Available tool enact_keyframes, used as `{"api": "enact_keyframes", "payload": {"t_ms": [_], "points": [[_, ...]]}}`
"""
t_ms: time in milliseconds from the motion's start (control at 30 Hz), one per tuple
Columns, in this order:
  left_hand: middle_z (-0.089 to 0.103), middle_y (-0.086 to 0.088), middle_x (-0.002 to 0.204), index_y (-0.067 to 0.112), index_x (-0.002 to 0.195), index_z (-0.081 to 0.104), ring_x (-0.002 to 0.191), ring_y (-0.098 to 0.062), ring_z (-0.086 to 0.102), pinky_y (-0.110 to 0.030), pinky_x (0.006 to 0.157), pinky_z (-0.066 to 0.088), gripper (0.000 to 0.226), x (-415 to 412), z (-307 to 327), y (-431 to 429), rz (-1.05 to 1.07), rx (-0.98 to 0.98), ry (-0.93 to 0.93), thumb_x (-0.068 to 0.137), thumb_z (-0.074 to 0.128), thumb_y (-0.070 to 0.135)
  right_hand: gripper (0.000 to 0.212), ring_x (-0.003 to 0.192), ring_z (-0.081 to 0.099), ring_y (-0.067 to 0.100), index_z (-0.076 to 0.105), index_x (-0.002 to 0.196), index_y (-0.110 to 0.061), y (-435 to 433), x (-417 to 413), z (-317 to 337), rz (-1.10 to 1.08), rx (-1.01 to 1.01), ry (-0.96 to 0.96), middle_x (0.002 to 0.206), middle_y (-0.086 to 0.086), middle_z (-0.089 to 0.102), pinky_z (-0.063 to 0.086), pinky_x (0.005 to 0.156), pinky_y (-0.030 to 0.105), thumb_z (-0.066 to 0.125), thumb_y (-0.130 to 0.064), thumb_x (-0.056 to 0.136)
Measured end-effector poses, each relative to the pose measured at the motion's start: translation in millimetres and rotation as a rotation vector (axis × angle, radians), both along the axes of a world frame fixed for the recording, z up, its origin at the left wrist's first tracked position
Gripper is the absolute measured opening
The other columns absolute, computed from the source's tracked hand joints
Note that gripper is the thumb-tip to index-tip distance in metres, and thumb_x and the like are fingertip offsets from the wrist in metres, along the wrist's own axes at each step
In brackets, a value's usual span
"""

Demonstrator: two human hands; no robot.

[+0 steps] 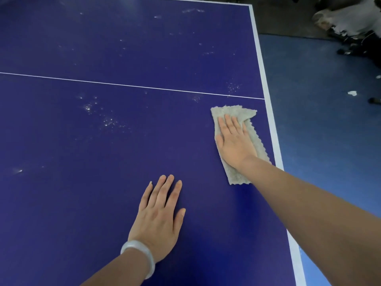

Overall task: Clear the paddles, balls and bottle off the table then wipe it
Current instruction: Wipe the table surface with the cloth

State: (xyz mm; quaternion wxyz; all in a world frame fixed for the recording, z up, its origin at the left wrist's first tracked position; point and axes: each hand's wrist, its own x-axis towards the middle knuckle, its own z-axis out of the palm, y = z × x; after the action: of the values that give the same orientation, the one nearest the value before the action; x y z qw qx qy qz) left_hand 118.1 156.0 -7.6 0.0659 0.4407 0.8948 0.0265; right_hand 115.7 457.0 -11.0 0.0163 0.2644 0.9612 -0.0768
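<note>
The blue table-tennis table [123, 48] fills most of the view, with a thin white centre line across it and a white border on the right. A folded beige cloth [247, 114] lies near that right border. My right hand [233, 141] presses flat on the cloth with straight fingers. My left hand [160, 215] rests flat on the bare table surface nearer to me, fingers straight, a pale bangle on its wrist. No paddles, balls or bottle are in view.
White specks and smudges [107, 120] dot the table left of the cloth and farther back. Beyond the right edge is blue floor [321, 120] with a scrap of white litter [352, 93]. Pale covered shapes and dark objects [350, 23] sit at the top right.
</note>
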Motion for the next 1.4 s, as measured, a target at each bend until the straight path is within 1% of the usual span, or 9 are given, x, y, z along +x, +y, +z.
{"api": "enact_keyframes", "payload": {"t_ms": [100,267,467,700,967,1133,1200,1333,1400], "points": [[0.029,-0.004,0.158,0.017,0.153,0.030,0.149,-0.021,0.020,-0.044,0.117,0.017,0.060,-1.5,0.2,0.2,-0.004,0.001,-0.011,0.102,0.019,0.047,0.057,0.152,-0.003,0.014,0.007,0.158,-0.023,13.1,14.3,0.1,0.113,0.014,0.022,0.165,-0.003,0.004,-0.001,0.124,0.040,0.016,-0.041,0.104],[0.028,-0.004,0.159,0.017,0.153,0.028,0.149,-0.021,0.019,-0.045,0.117,0.017,0.060,-1.9,-1.3,0.3,-0.006,0.007,-0.037,0.102,0.017,0.047,0.058,0.152,-0.005,0.018,0.002,0.158,-0.021,35.5,-13.2,2.8,-0.177,0.016,-0.017,0.165,0.000,-0.001,-0.005,0.123,0.045,0.010,-0.040,0.103],[0.028,-0.003,0.159,0.019,0.153,0.027,0.150,-0.021,0.019,-0.045,0.117,0.015,0.059,-2.3,-0.7,0.3,0.005,0.008,-0.045,0.102,0.020,0.047,0.056,0.152,-0.009,0.019,-0.002,0.157,-0.022,-1.9,-99.5,6.9,-0.056,-0.014,-0.030,0.165,-0.001,-0.006,-0.008,0.122,0.045,0.007,-0.038,0.104],[0.024,-0.003,0.160,0.020,0.154,0.025,0.150,-0.021,0.015,-0.045,0.118,0.011,0.060,-1.0,1.9,0.8,0.016,0.000,-0.050,0.101,0.022,0.047,0.058,0.151,-0.006,0.012,0.006,0.158,-0.027,-30.6,-82.5,4.7,0.485,0.002,-0.012,0.165,-0.008,0.002,-0.006,0.123,0.041,0.009,-0.045,0.102],[0.022,-0.003,0.161,0.020,0.155,0.022,0.151,-0.020,0.012,-0.044,0.122,0.013,0.060,-1.1,-0.9,-0.3,0.015,0.012,-0.056,0.101,0.024,0.047,0.056,0.152,-0.005,0.025,0.000,0.158,-0.020,-27.9,-122.9,9.9,-0.111,0.013,-0.044,0.165,0.002,-0.002,-0.004,0.122,0.051,0.006,-0.036,0.104],[0.018,-0.002,0.162,0.021,0.155,0.020,0.151,-0.019,0.008,-0.044,0.122,0.010,0.060,-1.3,-0.5,-0.4,0.016,0.004,-0.043,0.102,0.020,0.048,0.053,0.152,-0.003,0.016,0.004,0.157,-0.028,-95.8,-115.8,10.2,0.530,-0.003,-0.015,0.165,-0.007,0.002,-0.006,0.122,0.045,0.010,-0.038,0.106],[0.020,-0.002,0.162,0.021,0.155,0.021,0.151,-0.020,0.009,-0.044,0.119,0.009,0.060,-1.1,0.3,-0.4,0.017,0.001,-0.041,0.101,0.020,0.048,0.053,0.152,-0.003,0.012,0.007,0.157,-0.030,-78.2,-87.9,8.9,0.637,0.002,-0.013,0.164,-0.010,0.004,-0.007,0.123,0.042,0.013,-0.040,0.106],[0.024,-0.003,0.161,0.019,0.154,0.025,0.151,-0.020,0.013,-0.044,0.118,0.010,0.060,-1.3,-1.1,-0.6,0.012,0.007,-0.038,0.101,0.022,0.048,0.059,0.151,0.012,0.022,0.017,0.157,-0.017,15.9,-38.7,6.3,0.198,0.138,0.015,0.163,0.004,0.018,0.001,0.122,0.046,0.010,-0.039,0.102],[0.026,-0.003,0.160,0.019,0.154,0.026,0.150,-0.020,0.015,-0.044,0.119,0.011,0.060,-1.4,-1.2,-0.2,0.015,0.011,-0.030,0.101,0.023,0.048,0.057,0.151,0.006,0.023,0.012,0.158,-0.019,50.0,-14.9,7.5,-0.103,0.077,-0.018,0.165,0.003,0.011,-0.003,0.121,0.048,0.012,-0.038,0.104]]}}
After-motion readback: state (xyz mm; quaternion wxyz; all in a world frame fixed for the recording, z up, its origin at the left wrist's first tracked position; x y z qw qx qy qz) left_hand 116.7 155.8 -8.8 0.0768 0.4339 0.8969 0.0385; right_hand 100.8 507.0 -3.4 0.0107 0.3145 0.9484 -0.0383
